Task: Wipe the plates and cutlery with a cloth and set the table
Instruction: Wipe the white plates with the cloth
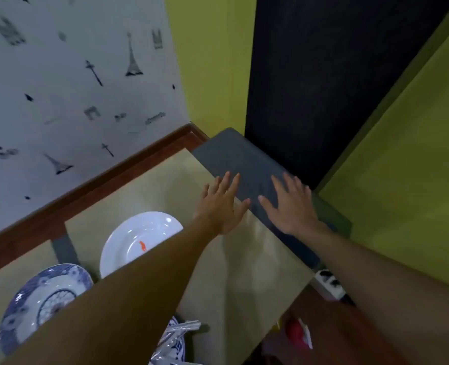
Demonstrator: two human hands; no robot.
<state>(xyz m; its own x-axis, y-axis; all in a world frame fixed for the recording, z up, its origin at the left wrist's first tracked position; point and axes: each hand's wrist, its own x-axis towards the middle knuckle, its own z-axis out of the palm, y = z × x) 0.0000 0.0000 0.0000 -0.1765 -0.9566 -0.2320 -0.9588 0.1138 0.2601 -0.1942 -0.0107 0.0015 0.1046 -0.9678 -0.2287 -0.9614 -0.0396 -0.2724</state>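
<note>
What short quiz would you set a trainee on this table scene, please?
1. True or false: the right hand grips a cloth.
2. Fill in: the white plate bears a small ___ mark.
3. Where does the cutlery lie? A: on the white plate. B: on the bare table top. C: on a blue-patterned plate at the bottom edge of the view.

Key: 1 false, it lies open and flat on the grey mat. 2 orange. 3 C.
</note>
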